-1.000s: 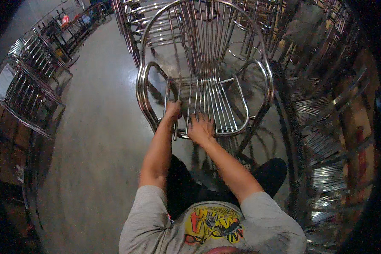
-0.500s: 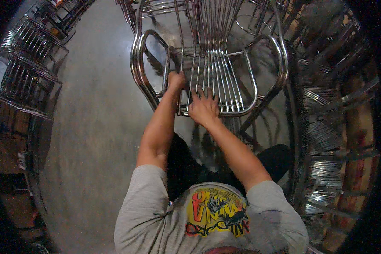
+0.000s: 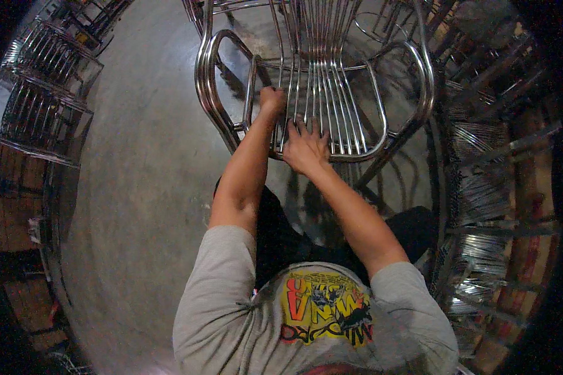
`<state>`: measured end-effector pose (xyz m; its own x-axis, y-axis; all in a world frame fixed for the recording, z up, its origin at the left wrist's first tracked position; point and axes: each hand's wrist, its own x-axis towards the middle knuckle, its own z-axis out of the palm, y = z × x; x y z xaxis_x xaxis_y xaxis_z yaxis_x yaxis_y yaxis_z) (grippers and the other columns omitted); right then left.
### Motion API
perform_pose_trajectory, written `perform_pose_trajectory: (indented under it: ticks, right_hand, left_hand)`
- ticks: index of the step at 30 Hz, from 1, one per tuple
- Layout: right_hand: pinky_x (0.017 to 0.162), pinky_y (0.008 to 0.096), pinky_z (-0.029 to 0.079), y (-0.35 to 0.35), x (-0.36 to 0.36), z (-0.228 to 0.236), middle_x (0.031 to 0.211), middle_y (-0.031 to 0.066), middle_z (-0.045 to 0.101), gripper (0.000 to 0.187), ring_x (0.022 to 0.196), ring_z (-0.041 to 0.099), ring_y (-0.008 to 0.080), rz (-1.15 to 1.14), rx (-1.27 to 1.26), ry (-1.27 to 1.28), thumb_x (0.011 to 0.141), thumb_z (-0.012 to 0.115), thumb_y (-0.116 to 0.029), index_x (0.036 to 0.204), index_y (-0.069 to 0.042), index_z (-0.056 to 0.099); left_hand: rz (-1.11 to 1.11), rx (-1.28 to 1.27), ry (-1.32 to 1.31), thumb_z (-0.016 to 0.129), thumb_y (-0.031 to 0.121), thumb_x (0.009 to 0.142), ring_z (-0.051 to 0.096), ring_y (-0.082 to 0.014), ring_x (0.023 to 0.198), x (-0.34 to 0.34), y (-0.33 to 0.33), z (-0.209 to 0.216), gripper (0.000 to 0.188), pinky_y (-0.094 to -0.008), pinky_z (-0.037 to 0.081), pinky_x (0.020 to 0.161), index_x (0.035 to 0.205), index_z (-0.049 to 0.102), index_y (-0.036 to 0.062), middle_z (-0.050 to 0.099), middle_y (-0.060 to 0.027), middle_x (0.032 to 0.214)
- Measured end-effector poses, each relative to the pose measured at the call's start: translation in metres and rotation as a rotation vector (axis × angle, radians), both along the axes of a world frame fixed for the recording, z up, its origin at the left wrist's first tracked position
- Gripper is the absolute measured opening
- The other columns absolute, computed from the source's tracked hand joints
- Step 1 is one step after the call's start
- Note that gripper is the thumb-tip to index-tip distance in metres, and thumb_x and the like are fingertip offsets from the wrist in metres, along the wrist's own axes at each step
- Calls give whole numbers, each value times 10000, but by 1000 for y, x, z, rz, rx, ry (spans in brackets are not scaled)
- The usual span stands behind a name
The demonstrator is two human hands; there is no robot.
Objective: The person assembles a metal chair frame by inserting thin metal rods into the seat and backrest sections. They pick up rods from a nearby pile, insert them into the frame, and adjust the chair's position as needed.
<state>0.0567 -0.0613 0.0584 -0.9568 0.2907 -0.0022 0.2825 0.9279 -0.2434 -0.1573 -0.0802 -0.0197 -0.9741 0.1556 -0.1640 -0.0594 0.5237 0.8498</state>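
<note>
In front of me stands a shiny metal tube armchair (image 3: 201, 81) with a seat and back of long thin rods. My left hand (image 3: 272, 102) is closed in a fist around one of the leftmost seat rods (image 3: 281, 65), a little behind the seat's front edge. Over the front rail (image 3: 360, 156) lies my right hand (image 3: 307, 149), palm down and fingers spread across the rods beside that rod. It rests on the chair without gripping it. The part of the rod inside my left fist is hidden.
Metal chair frames (image 3: 40, 119) are stacked along the left side. To the right, more bundled metal frames and rods (image 3: 481, 250) stand close by. Beneath the chair is a smooth grey concrete floor (image 3: 144, 187). My dark-trousered legs (image 3: 413, 234) are bent near the chair's front.
The whole view has shifted slightly, so the chair sits a bit higher and further right. My left fist is slightly farther back along the rod; my right hand stays spread at the front rail.
</note>
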Motion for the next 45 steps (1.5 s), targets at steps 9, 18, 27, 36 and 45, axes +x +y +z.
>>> perform_pose_trajectory:
  ticks: [9,18,27,36,45]
  right_hand:
    - [1095,648,181,1,-1,1,1508,136,341,672,1408,231,418,-22,-62,-56,838,529,-324,1448,-95,365]
    - [1096,630,197,1,3,0,1470,156,389,620,1377,291,418,-18,-28,88,835,534,-269,1411,-71,417]
    - [1097,610,227,1,0,-4,1454,161,401,607,1375,300,397,-60,-55,81,833,549,-270,1406,-105,434]
    - [1014,449,408,23,103,29,1220,174,587,463,1156,545,354,68,-214,642,718,627,-111,1176,-53,609]
    - [775,350,509,64,509,95,939,107,680,281,858,642,190,-1468,-46,1127,966,531,-263,966,-3,638]
  left_hand:
    - [-103,-52,148,619,234,841,628,-459,962,10,11,13,329,-488,503,819,928,669,-80,645,-314,982]
    - [-45,43,25,628,279,814,625,-439,1011,-6,9,-11,408,-471,496,865,970,659,-97,639,-319,1021]
    - [-76,-201,9,612,290,831,617,-431,1044,14,-7,17,386,-468,494,903,1010,661,-47,649,-268,1073]
    - [-723,-604,547,589,386,881,626,-333,748,-53,-41,-39,366,-462,486,670,1002,661,48,650,-146,811]
    - [-602,-426,528,593,365,892,631,-320,798,-119,-1,-37,359,-443,497,690,1048,653,47,647,-146,889]
